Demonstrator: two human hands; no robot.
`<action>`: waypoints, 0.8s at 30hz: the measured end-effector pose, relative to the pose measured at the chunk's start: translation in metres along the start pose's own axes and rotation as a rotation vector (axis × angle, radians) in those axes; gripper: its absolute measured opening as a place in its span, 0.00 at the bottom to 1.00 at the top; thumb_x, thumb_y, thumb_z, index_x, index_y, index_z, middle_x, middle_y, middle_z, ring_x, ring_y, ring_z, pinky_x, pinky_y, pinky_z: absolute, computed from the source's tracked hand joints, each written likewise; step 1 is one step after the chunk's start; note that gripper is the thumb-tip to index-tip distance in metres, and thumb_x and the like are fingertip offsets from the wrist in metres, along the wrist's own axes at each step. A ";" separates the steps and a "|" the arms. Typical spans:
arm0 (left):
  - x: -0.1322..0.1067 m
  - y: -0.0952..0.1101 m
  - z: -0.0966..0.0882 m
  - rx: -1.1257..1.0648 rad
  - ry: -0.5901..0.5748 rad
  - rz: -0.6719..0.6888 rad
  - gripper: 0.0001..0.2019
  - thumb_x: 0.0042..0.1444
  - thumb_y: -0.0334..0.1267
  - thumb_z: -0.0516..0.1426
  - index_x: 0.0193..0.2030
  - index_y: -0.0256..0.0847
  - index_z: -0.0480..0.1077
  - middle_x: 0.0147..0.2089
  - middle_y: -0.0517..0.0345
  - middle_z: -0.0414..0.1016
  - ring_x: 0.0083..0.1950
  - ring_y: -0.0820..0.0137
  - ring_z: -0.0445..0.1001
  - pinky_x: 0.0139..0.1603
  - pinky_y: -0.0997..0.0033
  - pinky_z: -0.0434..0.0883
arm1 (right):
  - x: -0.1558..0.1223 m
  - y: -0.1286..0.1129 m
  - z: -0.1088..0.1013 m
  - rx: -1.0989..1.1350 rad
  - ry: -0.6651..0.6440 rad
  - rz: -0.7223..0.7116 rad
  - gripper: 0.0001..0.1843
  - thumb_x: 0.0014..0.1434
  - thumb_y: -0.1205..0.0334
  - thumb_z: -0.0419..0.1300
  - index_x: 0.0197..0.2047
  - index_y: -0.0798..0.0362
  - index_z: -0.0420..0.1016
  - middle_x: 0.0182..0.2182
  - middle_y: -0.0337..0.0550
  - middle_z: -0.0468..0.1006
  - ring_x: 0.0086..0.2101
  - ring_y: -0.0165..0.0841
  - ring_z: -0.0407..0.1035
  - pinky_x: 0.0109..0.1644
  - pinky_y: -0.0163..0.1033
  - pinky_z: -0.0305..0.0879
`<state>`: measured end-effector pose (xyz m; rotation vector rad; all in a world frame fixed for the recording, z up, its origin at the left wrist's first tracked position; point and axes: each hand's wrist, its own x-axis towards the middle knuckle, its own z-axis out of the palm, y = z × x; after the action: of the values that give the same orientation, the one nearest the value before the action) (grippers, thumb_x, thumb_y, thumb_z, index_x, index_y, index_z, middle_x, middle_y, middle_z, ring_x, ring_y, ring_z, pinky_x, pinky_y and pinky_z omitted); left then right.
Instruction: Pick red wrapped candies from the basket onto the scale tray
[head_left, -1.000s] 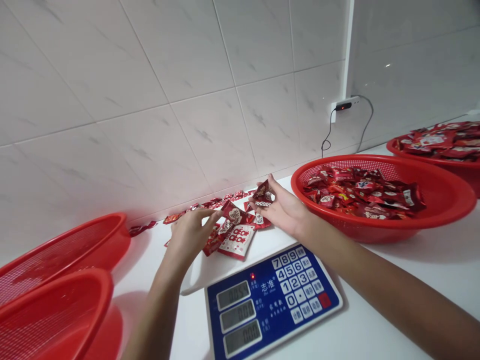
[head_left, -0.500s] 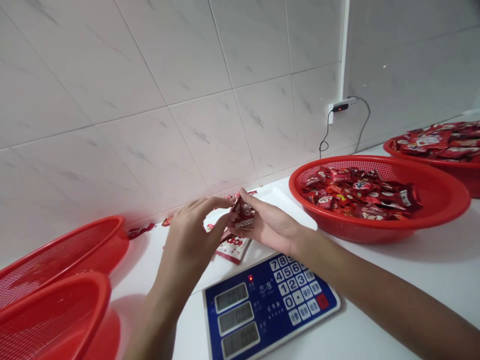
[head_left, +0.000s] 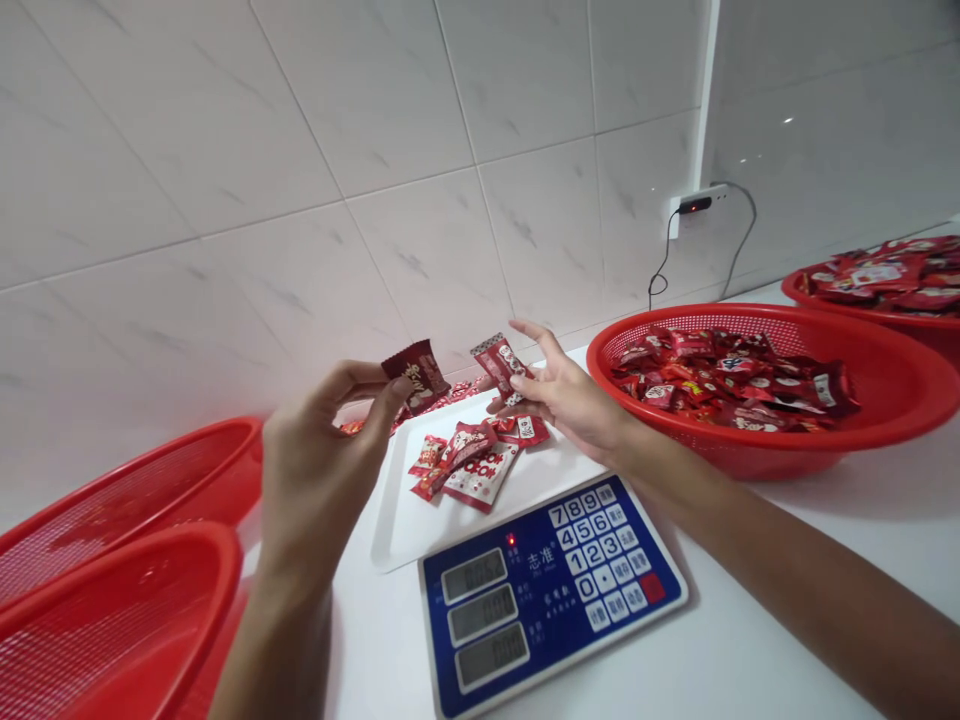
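My left hand (head_left: 322,450) is raised above the table's left side, pinching a dark red candy packet (head_left: 416,375) between thumb and forefinger. My right hand (head_left: 566,392) holds a red-and-white candy packet (head_left: 499,365) at its fingertips. The two hands are apart. Below them, a small pile of red candy packets (head_left: 469,465) lies on a white tray (head_left: 397,520), which sits on a blue digital scale (head_left: 551,595). Part of the tray is hidden behind the scale's raised display.
A red mesh basket (head_left: 825,445) full of candy packets stands to the right, with another (head_left: 795,295) behind it. Two stacked red baskets (head_left: 127,590) lie at the left. A charger (head_left: 697,205) hangs on the tiled wall.
My hands have parted from where they met over one packet, and each now holds its own packet higher up. The pile on the tray shows more fully.
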<state>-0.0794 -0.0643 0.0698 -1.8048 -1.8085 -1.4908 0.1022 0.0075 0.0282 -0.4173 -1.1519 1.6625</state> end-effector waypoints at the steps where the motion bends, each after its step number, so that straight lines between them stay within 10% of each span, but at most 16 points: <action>1: 0.000 0.000 0.000 0.007 0.004 -0.003 0.08 0.53 0.46 0.61 0.32 0.45 0.74 0.34 0.63 0.81 0.39 0.68 0.79 0.39 0.71 0.70 | 0.001 -0.001 -0.001 -0.008 -0.005 -0.011 0.37 0.60 0.77 0.54 0.68 0.45 0.50 0.29 0.37 0.80 0.28 0.30 0.75 0.41 0.39 0.71; 9: -0.001 -0.001 -0.002 -0.072 -0.029 0.004 0.09 0.53 0.46 0.62 0.32 0.44 0.73 0.33 0.63 0.81 0.39 0.69 0.79 0.40 0.72 0.71 | 0.005 0.003 -0.007 -0.157 -0.091 -0.067 0.15 0.59 0.74 0.56 0.47 0.48 0.70 0.37 0.39 0.81 0.32 0.32 0.76 0.42 0.43 0.71; 15: 0.000 -0.002 -0.003 -0.106 -0.037 -0.010 0.08 0.52 0.46 0.63 0.33 0.45 0.74 0.35 0.63 0.81 0.40 0.69 0.79 0.41 0.72 0.72 | 0.007 0.010 -0.021 -0.749 -0.089 -0.315 0.20 0.56 0.75 0.55 0.43 0.44 0.80 0.42 0.40 0.81 0.47 0.40 0.72 0.55 0.48 0.62; 24: -0.004 0.004 0.002 -0.006 -0.072 -0.006 0.08 0.52 0.47 0.60 0.31 0.46 0.73 0.33 0.63 0.80 0.39 0.67 0.79 0.36 0.70 0.69 | 0.010 0.012 -0.023 -0.678 -0.124 -0.296 0.19 0.56 0.73 0.54 0.46 0.45 0.77 0.45 0.40 0.79 0.44 0.39 0.73 0.55 0.50 0.64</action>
<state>-0.0744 -0.0658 0.0678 -1.8807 -1.8454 -1.4534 0.1080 0.0266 0.0095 -0.5345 -1.7740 1.0230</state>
